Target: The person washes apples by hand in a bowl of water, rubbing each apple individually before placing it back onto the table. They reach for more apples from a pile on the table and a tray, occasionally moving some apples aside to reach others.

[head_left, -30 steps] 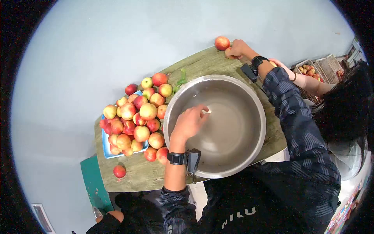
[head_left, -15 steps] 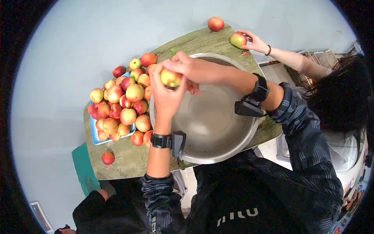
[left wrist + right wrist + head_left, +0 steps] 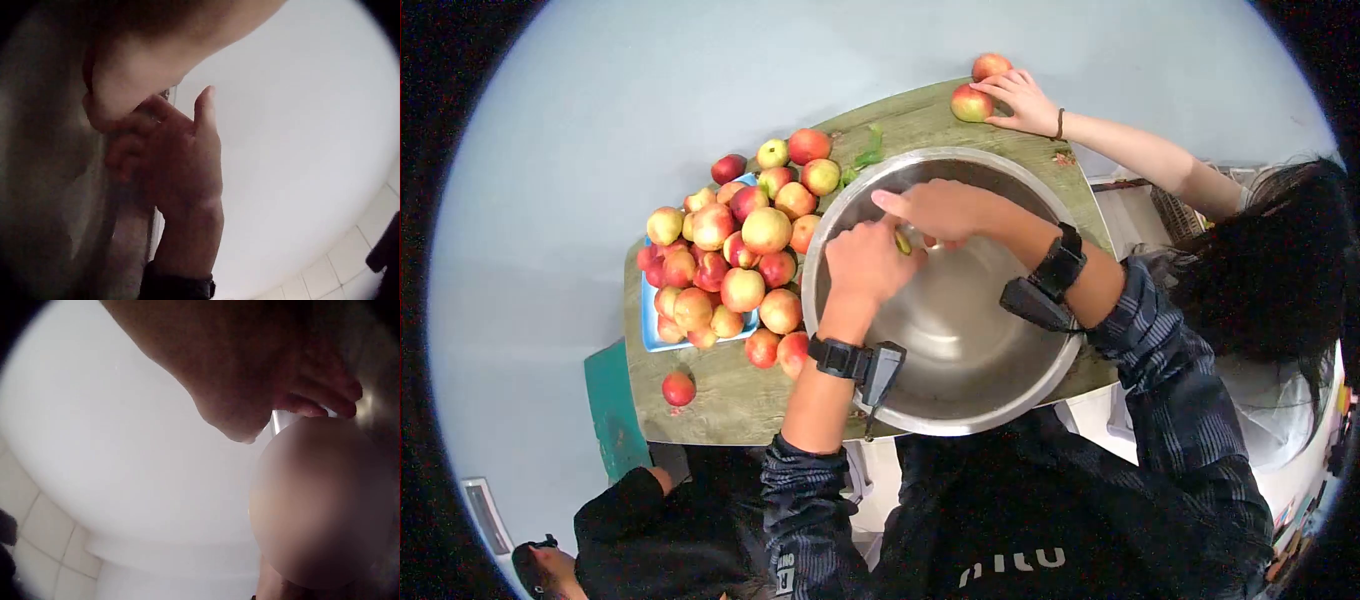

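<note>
- Red-yellow fruit pile (image 3: 720,270) at the left edge of the tabletop (image 3: 720,410).
- Left hand (image 3: 865,265) inside the steel bowl (image 3: 1000,380), grip curled round the apple (image 3: 903,242).
- Right hand (image 3: 945,210) clamps that apple too, from its right; both hands are touching it.

Even, soft light; fisheye edges go black; wrist views blurred, perhaps unfocused.

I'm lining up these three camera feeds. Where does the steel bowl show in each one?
Head: steel bowl fills the centre, beside the apple pile; left hand grips a greenish apple over it.
Left wrist: its grey wall runs down the left side.
Right wrist: a shiny sliver at the upper right edge.
Shared landmark: the right hand, meeting the left hand over the bowl.
</note>
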A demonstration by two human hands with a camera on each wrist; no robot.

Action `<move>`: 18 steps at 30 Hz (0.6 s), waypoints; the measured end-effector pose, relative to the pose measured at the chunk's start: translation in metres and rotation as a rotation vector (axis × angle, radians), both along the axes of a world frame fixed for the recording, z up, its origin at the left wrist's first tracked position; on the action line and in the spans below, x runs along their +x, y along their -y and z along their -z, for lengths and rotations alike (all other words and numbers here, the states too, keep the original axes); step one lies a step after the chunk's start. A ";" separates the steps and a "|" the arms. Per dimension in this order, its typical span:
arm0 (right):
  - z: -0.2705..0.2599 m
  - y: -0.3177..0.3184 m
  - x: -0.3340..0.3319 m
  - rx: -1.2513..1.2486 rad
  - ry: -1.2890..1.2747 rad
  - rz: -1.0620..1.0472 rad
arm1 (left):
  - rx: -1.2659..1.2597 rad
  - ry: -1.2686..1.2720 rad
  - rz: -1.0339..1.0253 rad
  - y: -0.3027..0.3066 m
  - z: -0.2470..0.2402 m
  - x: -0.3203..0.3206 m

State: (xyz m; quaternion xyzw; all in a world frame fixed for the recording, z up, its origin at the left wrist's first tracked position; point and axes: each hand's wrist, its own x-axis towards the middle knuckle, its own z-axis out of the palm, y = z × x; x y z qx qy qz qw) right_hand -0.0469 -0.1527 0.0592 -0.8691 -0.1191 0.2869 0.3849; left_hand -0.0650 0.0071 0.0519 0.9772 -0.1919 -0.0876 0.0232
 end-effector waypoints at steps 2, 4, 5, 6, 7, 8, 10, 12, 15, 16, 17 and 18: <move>0.008 -0.005 0.001 -0.105 0.016 -0.040 | 0.065 -0.032 -0.014 0.003 0.005 0.001; 0.013 -0.010 -0.001 -0.200 0.073 -0.051 | 0.105 -0.016 0.006 0.000 0.022 0.004; 0.014 -0.011 -0.002 -0.240 0.125 -0.041 | 0.129 -0.016 0.030 0.000 0.029 0.007; 0.016 -0.012 -0.003 -0.278 0.171 -0.032 | 0.155 -0.021 0.054 -0.001 0.035 0.006; 0.017 -0.011 -0.002 -0.286 0.180 0.001 | 0.181 -0.026 0.078 -0.001 0.040 0.006; 0.017 -0.010 -0.001 -0.295 0.188 0.034 | 0.050 0.048 0.135 -0.003 0.044 0.003; 0.019 -0.007 0.001 -0.305 0.219 0.067 | -0.216 0.199 0.246 -0.007 0.047 -0.004; 0.018 -0.005 0.003 -0.304 0.263 0.069 | -0.281 0.134 0.288 -0.009 0.049 0.000; 0.009 -0.002 0.000 -0.321 0.208 0.049 | -0.164 -0.018 0.275 -0.004 0.041 0.001; 0.013 -0.001 0.000 -0.320 0.223 0.045 | -0.090 -0.079 0.258 -0.001 0.037 0.000; 0.020 0.000 0.002 -0.318 0.237 0.039 | -0.135 -0.055 0.254 -0.002 0.038 -0.002; 0.025 0.000 0.005 -0.316 0.256 0.034 | -0.179 -0.026 0.249 -0.003 0.038 -0.001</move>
